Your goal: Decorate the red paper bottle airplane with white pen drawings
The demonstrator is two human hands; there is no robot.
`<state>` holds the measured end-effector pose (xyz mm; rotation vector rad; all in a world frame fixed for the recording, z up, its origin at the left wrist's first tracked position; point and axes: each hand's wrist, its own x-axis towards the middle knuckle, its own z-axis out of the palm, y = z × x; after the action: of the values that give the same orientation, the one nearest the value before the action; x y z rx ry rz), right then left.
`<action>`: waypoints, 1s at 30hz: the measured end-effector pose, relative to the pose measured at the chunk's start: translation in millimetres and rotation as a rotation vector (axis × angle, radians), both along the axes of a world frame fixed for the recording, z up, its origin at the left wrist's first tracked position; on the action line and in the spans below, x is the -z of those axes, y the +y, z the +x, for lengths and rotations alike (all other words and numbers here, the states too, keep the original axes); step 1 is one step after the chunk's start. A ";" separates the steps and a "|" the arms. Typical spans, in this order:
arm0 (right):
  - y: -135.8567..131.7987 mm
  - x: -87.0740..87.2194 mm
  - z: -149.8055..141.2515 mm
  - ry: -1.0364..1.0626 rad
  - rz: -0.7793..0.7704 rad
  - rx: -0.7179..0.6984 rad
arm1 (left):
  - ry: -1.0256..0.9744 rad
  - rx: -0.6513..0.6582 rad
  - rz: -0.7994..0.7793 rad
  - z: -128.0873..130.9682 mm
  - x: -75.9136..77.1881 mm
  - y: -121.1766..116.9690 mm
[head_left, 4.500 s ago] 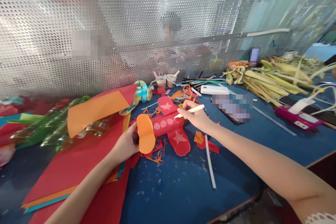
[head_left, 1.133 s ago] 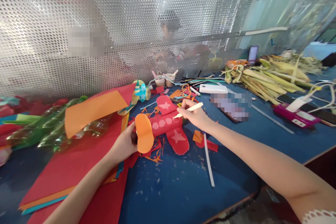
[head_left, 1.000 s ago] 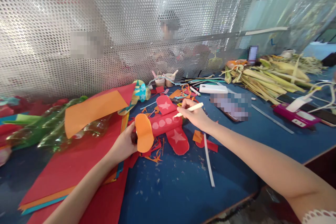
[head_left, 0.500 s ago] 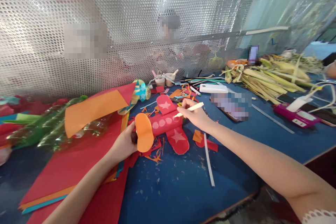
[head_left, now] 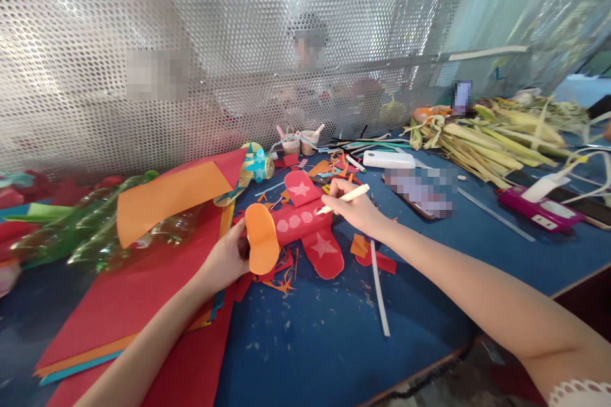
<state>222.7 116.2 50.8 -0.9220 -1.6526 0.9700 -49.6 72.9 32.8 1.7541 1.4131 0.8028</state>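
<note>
A red toy airplane point(head_left: 305, 221) lies at the middle of the blue table, with pale stars on its wings and a row of pale circles along its body. Its orange end piece point(head_left: 262, 239) faces left. My left hand point(head_left: 235, 254) grips the airplane at that end, its fingertips partly hidden behind the orange piece. In my right hand point(head_left: 351, 206) is a white marker pen point(head_left: 352, 193), pinched between the fingers. The pen's tip touches the red body at the right end of the circles. Red and orange paper scraps point(head_left: 286, 276) lie around the airplane.
Stacked coloured sheets point(head_left: 119, 311) and green plastic bottles point(head_left: 109, 235) are at left. Behind the airplane stand two small cups point(head_left: 309, 143). To the right lie a phone point(head_left: 422, 194), a magenta power strip point(head_left: 541, 211) and dried husks point(head_left: 487, 146). A perforated metal screen point(head_left: 229, 44) closes off the back.
Almost nothing differs. The pen tip has shifted very slightly at the last circle, and both hands keep their places on the airplane and pen.
</note>
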 end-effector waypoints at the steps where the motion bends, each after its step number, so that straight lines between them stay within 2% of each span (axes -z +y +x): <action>1: -0.2 -0.1 -0.1 -0.004 0.003 0.004 | 0.001 -0.006 0.001 0.4 -0.7 -0.2; 24: -0.3 -0.4 -0.5 -0.023 0.018 -0.007 | -0.025 -0.010 -0.026 -0.2 0.0 -0.5; 30: 0.4 -0.4 0.1 -0.025 0.018 -0.004 | 0.041 -0.017 -0.008 -0.1 0.3 -0.2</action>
<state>222.8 116.6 51.1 -0.9219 -1.6824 0.9481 -49.8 72.8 32.5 1.7638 1.4583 0.7728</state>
